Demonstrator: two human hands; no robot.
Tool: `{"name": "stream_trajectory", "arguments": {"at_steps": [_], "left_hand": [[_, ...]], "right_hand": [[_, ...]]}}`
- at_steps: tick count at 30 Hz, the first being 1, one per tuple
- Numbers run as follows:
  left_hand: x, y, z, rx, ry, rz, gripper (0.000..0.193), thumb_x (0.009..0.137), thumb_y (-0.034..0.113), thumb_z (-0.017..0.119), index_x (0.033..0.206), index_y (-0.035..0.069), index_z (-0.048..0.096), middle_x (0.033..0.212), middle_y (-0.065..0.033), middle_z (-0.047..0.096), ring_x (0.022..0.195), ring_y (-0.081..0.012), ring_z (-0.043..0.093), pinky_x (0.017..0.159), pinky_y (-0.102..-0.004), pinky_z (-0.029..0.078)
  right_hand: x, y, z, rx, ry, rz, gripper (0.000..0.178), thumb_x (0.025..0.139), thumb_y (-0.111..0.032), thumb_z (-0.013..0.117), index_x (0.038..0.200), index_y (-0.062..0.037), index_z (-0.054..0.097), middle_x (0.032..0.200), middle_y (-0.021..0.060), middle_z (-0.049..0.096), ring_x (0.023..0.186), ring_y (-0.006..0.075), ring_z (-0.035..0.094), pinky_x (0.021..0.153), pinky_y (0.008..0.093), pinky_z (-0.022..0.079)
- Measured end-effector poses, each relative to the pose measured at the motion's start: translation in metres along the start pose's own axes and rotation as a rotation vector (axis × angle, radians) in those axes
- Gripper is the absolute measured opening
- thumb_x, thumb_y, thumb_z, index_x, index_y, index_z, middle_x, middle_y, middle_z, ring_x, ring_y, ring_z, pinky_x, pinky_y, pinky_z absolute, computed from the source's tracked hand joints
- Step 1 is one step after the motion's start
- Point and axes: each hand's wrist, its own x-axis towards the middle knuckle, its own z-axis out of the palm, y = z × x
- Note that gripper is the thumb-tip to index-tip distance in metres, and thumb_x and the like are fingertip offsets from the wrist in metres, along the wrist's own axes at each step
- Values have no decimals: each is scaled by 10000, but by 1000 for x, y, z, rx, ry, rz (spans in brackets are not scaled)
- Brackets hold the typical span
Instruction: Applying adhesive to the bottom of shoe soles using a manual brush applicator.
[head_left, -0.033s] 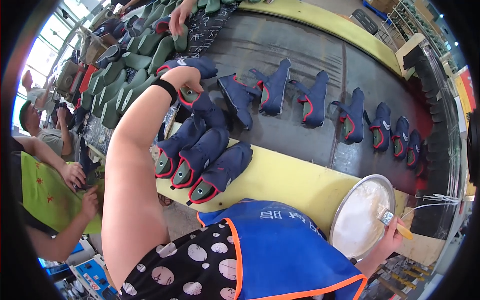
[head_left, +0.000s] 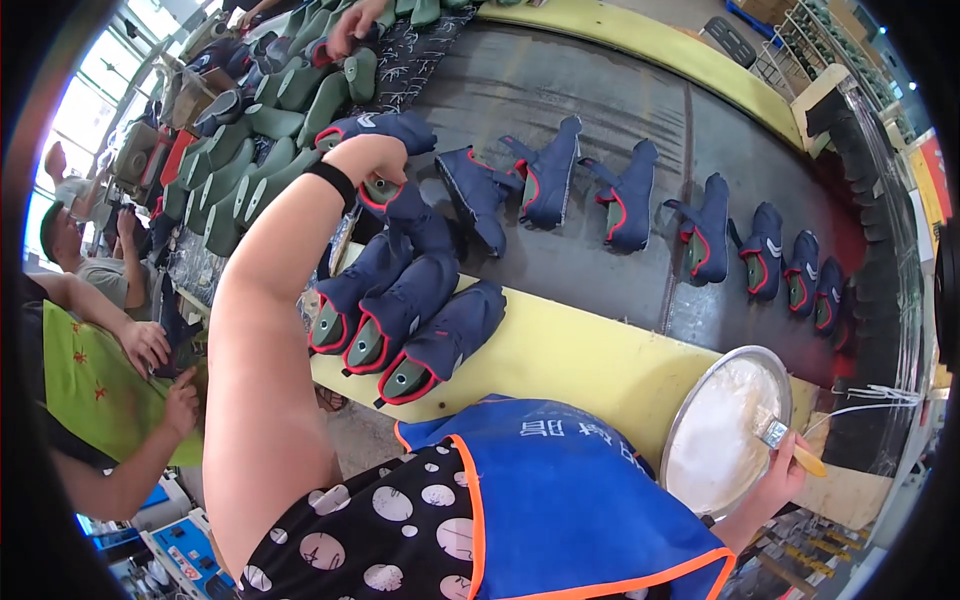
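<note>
My left hand point(head_left: 372, 160), its wrist in a black band, is closed on the heel of a navy shoe upper point(head_left: 415, 212) with red lining. A green last shows inside that upper. Its toe side points away from my fingers, over the near edge of the dark belt. My right hand point(head_left: 782, 478) grips the yellow handle of a flat brush point(head_left: 772, 432). The bristles rest in white paste inside a round metal bowl point(head_left: 672, 420). Beside my left forearm, three more navy uppers on green lasts point(head_left: 445, 345) lie side by side on the yellow ledge.
Several navy uppers on lasts point(head_left: 628, 200) stand in a row along the dark belt point(head_left: 600, 95). Green lasts point(head_left: 270, 122) are heaped at the far left. A co-worker's hand point(head_left: 352, 25) is over that heap, and another person in a green apron point(head_left: 100, 385) works at left.
The co-worker's hand at the top has moved up and left, off a green last. My own hands have hardly moved.
</note>
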Motion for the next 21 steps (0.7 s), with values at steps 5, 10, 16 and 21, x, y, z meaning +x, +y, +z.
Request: {"name": "stream_trajectory", "arguments": {"at_steps": [5,10,16,21], "left_hand": [[-22,69,-1,105,392,96,571,765,175,740,1317,168,594,1212,-128,671,1152,-321,660,930,-437,561],[-7,129,26,436,536,329,853,765,219,819,1494,434,430,1582,-81,392,1412,-299,447,1087,-517,422],[5,151,42,594,551,336,526,908,266,670,1390,446,559,1630,-87,310,1497,-358,311,1125,-670,305],[-42,140,13,155,594,385,814,656,381,901,1388,277,562,1660,-36,273,1514,-382,280,1132,-705,298]], "right_hand": [[-6,-1,-1,98,-4,-10,236,1032,-172,621,1119,48,627,1024,76,654,910,119,599,819,265,486],[-21,-6,-11,116,44,-26,207,1024,-170,634,1098,22,647,967,36,643,861,90,555,766,238,445],[-40,1,-41,63,162,22,177,1024,-156,629,1071,15,638,967,32,644,861,85,557,765,235,446],[-34,13,-49,187,136,61,177,1014,-138,637,1093,20,640,985,34,645,877,91,569,792,241,462]]}}
